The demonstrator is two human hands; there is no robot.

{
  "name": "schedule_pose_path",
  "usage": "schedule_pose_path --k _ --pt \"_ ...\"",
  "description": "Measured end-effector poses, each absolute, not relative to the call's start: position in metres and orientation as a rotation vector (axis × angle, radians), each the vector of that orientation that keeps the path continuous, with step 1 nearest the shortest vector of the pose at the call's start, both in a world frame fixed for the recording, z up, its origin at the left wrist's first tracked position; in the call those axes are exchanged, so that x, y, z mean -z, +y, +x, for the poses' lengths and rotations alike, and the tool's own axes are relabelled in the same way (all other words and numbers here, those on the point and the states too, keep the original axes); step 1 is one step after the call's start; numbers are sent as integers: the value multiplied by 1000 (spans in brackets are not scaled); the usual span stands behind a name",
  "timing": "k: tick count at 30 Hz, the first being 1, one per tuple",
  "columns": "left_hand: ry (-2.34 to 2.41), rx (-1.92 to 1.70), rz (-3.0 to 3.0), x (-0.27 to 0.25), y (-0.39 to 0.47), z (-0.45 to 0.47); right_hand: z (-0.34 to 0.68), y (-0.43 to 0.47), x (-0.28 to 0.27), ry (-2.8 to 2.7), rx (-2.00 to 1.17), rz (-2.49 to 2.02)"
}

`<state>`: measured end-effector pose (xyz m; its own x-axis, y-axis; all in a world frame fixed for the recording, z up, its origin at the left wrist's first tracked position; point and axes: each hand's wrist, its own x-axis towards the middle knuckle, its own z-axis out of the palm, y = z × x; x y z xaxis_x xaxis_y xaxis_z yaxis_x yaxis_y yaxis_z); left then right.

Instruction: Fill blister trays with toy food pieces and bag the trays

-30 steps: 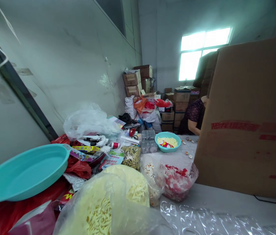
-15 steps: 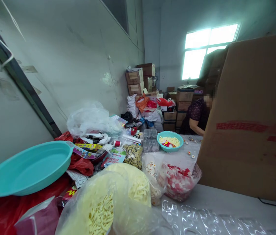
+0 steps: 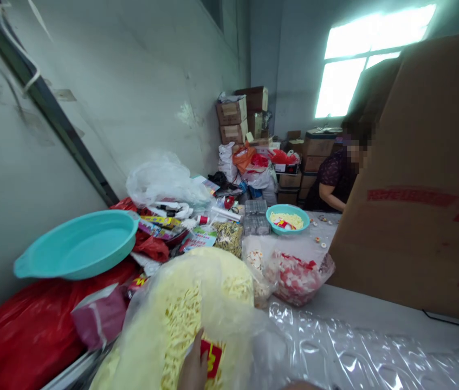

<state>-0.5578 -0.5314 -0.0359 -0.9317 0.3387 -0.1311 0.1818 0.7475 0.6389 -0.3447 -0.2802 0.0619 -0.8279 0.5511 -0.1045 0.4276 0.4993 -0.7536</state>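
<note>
My left hand (image 3: 193, 367) reaches in from the bottom edge, its fingers closed on a small red fries carton (image 3: 212, 358) with a yellow letter mark. Hand and carton are over pale yellow fry-shaped pieces (image 3: 180, 314) in a large clear plastic bag (image 3: 143, 330). Only a sliver of my right hand (image 3: 303, 385) shows at the bottom edge, and its fingers are hidden. Just right of it lie clear moulded plastic trays (image 3: 347, 346).
Bags of red-and-white pieces (image 3: 300, 279) and small round pieces (image 3: 256, 265) stand beyond. A turquoise basin (image 3: 86, 244) rests on red bags at left; a smaller one (image 3: 288, 230) holds more fries. A large cardboard box (image 3: 420, 216) blocks the right, partly hiding a person (image 3: 330, 179).
My left hand has come into view with the red carton, over the yellow pieces. A bit of my right hand now shows. The view has tilted down and turned slightly left.
</note>
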Motion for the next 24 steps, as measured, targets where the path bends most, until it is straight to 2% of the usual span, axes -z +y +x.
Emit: schedule_pose_path --k 4,7,13,17,21,24 --pt "2673 -975 418 1 -526 -527 -405 -330 -49 -2719 -1459 -504" --pt "2703 -1023 325 -12 -539 -507 -430 -334 -42 -2708 -1511 -392" --pt "2687 -1089 198 -15 -563 -489 -411 -284 -48 -2682 -1299 -460" --pt "2622 -1222 224 -23 -542 -489 -392 -339 -45 -2798 -1294 -79" --pt "2449 -1401 247 -37 -519 -475 -401 -403 -33 -2880 -839 106" --pt "2301 -1501 351 -51 -521 -465 -411 -411 -25 -2902 -785 66"
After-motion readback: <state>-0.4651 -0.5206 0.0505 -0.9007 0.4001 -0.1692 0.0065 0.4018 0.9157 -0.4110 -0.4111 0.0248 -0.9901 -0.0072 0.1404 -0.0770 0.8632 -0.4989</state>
